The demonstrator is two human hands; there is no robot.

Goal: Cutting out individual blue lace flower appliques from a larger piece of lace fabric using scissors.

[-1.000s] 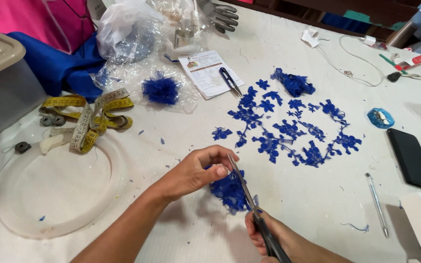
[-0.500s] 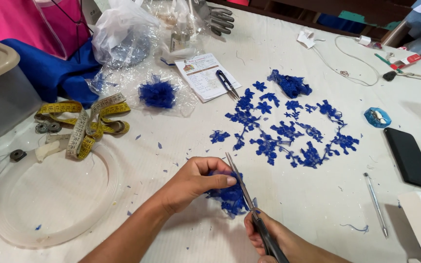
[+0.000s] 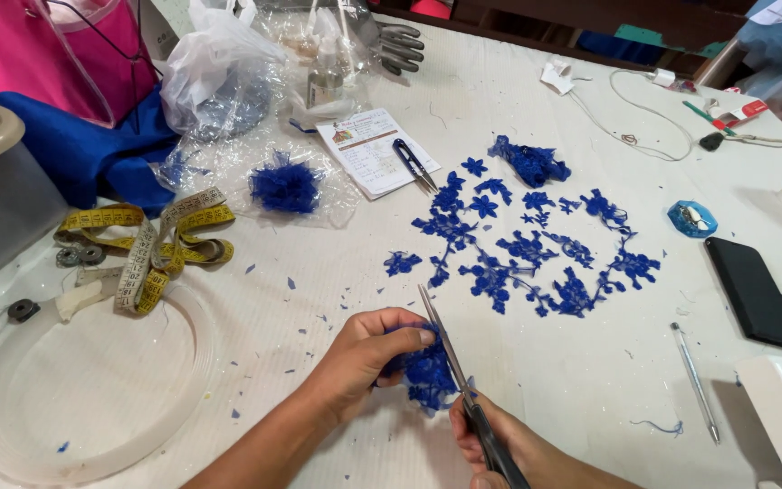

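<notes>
My left hand [image 3: 368, 353] pinches a small piece of blue lace [image 3: 427, 373] just above the white table. My right hand [image 3: 509, 448], at the bottom edge, grips a pair of scissors [image 3: 452, 380] whose blades point up and left across the lace, against my left fingertips. Beyond them several cut blue lace flowers [image 3: 522, 244] lie spread out in a ring on the table.
A yellow tape measure [image 3: 151, 244] and a clear round hoop [image 3: 92, 389] lie at the left. Plastic bags [image 3: 228, 81], a blue lace tuft [image 3: 284, 186], a paper card [image 3: 373, 149] with thread snips [image 3: 414, 163], a black phone [image 3: 753, 290] and a metal pen-like tool [image 3: 694, 380] surround the work.
The view has shifted slightly. My hands have kept their hold on the lace and scissors, with the blades staying across the lace.
</notes>
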